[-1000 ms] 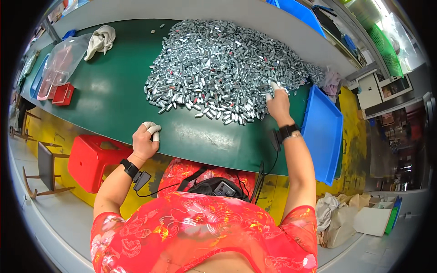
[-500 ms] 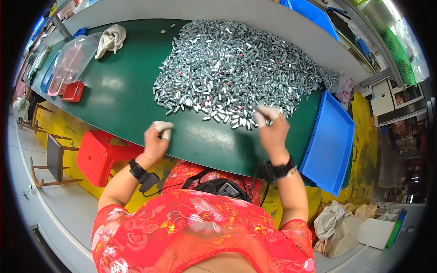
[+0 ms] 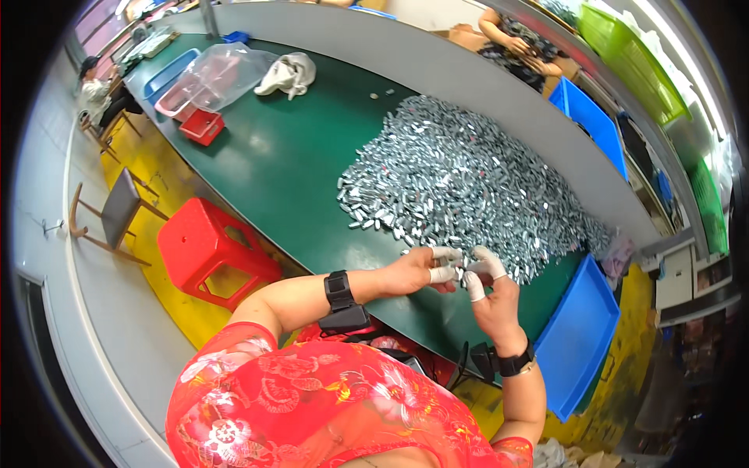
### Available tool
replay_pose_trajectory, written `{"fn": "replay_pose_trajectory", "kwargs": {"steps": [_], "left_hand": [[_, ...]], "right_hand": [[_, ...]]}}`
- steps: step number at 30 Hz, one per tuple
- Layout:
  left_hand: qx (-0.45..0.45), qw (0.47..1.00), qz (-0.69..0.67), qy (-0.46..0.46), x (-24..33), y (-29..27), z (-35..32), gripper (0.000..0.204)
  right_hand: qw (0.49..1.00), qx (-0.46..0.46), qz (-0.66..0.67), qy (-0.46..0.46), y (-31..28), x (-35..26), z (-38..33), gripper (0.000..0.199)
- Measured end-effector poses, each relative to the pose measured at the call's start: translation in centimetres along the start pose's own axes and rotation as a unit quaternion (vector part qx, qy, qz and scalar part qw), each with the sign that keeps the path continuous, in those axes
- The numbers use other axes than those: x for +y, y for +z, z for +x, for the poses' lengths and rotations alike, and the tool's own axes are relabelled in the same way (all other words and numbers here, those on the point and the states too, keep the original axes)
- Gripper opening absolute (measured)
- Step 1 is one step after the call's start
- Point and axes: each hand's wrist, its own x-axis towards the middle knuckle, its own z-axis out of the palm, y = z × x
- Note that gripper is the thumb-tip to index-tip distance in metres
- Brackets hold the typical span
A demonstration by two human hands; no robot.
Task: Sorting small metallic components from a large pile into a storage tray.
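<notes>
Near the front edge of the green, smooth tabletop point(image 3: 289, 164), toward its left end, sits a small red square plastic box point(image 3: 201, 127); nearer the back edge lies a crumpled off-white cloth point(image 3: 285, 76). Farther right, the left hand point(image 3: 412, 273) reaches in over the front edge, its fingers in white covers, bent and drawn close together toward the other hand. A wide heap of small silvery elongated metal pieces point(image 3: 460, 179) spreads from the back edge toward the front, over the right half of the tabletop. Each piece looks light, rigid and hard to damage, though its slick sides probably make it slip; a thumb-and-finger hold across the long sides should be surest, and the loose heap likely slides when disturbed. The right hand point(image 3: 497, 303) meets the left at the heap's front fringe, white-covered thumb and forefinger curved apart; a shiny piece seems to show between the hands, but which fingers pinch it cannot be told. At the tabletop's right end rests a shallow blue rectangular plastic tray point(image 3: 579, 343).
</notes>
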Motion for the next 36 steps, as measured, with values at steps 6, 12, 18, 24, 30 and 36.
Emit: {"fn": "replay_pose_trajectory", "kwargs": {"steps": [6, 12, 18, 24, 30, 36], "left_hand": [[-0.016, 0.984, 0.147, 0.101, -0.5, 0.9, -1.3, 0.053], [-0.039, 0.966, 0.229, 0.118, 0.4, 0.7, -2.7, 0.058], [-0.026, 0.971, 0.207, 0.112, 0.3, 0.5, -3.4, 0.057], [0.019, 0.938, 0.267, 0.219, -1.3, -0.4, -3.1, 0.055], [0.012, 0.963, 0.204, 0.178, -0.3, 0.5, -3.6, 0.049], [0.019, 0.977, 0.142, 0.156, -0.6, 1.0, -2.5, 0.038]], "right_hand": [[0.989, -0.126, -0.077, 0.016, 0.0, 1.1, 0.4, 0.014], [0.978, -0.196, -0.066, 0.012, 0.9, 0.2, 0.3, 0.016], [0.977, -0.197, -0.063, 0.053, 1.7, 0.7, -0.2, 0.020], [0.974, -0.176, 0.051, 0.134, 2.4, -0.2, -0.1, 0.017], [0.916, -0.179, 0.276, 0.231, 2.3, -0.1, 0.3, 0.010], [0.928, -0.146, 0.266, 0.217, 2.0, -0.2, 0.5, 0.007]]}}
